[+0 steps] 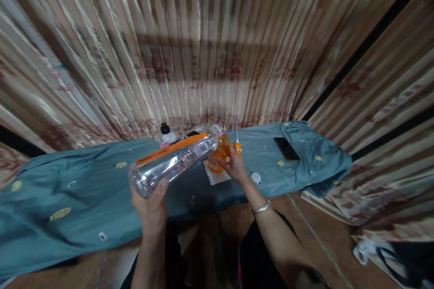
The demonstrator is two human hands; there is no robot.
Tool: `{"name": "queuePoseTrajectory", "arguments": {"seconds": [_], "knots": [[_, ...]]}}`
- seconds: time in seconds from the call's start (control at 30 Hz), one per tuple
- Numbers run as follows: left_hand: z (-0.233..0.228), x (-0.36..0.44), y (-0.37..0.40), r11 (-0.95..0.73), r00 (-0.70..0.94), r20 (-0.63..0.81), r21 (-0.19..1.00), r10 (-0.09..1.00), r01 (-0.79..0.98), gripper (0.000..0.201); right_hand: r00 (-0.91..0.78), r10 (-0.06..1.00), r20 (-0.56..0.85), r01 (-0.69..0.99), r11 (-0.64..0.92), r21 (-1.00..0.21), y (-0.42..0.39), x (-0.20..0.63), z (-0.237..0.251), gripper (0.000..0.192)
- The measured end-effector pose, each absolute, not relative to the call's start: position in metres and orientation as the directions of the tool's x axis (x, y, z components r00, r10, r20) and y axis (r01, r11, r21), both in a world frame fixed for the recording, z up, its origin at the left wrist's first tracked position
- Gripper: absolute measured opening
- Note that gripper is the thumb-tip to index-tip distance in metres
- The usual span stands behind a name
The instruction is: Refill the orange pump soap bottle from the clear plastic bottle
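Observation:
My left hand (150, 210) grips a large clear plastic bottle (176, 158) with an orange label near its base. The bottle lies tilted in the air, its neck end up and to the right. My right hand (234, 165) is wrapped around a smaller orange bottle (222, 149) above a pale scalloped-edge cloth (217, 178). The two bottles' necks meet or overlap; whether they touch I cannot tell. Just behind my right hand is an orange dispenser top (238, 147) with a thin white tube pointing up. A white cap (256, 178) lies to the right.
Blue-green fabric (101, 189) with yellow patches covers the long surface. At the back stands a bottle with a black cap (165, 129), partly hidden by the clear bottle. A dark phone (286, 149) lies at right. Patterned curtains (210, 63) hang behind, with dark poles at the sides.

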State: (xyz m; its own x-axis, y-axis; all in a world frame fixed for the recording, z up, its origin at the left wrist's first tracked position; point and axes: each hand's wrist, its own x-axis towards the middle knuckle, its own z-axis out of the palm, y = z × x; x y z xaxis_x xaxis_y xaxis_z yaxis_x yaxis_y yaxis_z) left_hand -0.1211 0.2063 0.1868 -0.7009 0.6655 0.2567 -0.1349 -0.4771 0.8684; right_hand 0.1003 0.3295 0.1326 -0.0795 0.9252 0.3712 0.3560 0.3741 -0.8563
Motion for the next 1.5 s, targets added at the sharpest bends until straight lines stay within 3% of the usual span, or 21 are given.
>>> {"name": "queuePoseTrajectory", "arguments": {"seconds": [0.13,0.37,0.6,1.0,1.23,1.5], "knots": [[0.1876,-0.1217,0.2065,-0.474,-0.691,0.270,0.872,0.670,-0.119,0.084,-0.078,0.920,0.384,0.373,0.384,-0.845,0.3291,0.1003,0.1352,0.061],[0.1880,-0.1217,0.2067,-0.459,-0.708,0.243,0.879,0.663,-0.128,0.093,-0.076,0.928,0.366,0.363,0.367,-0.856,0.3278,0.0997,0.1378,0.060],[0.1919,-0.1197,0.2066,-0.459,-0.707,0.261,0.883,0.657,-0.101,0.085,-0.074,0.925,0.372,0.352,0.374,-0.858,0.3275,0.0988,0.1364,0.062],[0.1871,-0.1223,0.2066,-0.431,-0.715,0.250,0.899,0.653,-0.078,0.093,-0.067,0.930,0.362,0.345,0.362,-0.866,0.3288,0.0985,0.1347,0.059],[0.1850,-0.1233,0.2086,-0.470,-0.694,0.305,0.881,0.652,-0.055,0.080,-0.081,0.930,0.360,0.342,0.365,-0.866,0.3292,0.0988,0.1354,0.063],[0.1864,-0.1228,0.2078,-0.499,-0.684,0.320,0.864,0.656,-0.074,0.080,-0.080,0.932,0.353,0.345,0.358,-0.868,0.3313,0.0999,0.1335,0.060]]}}
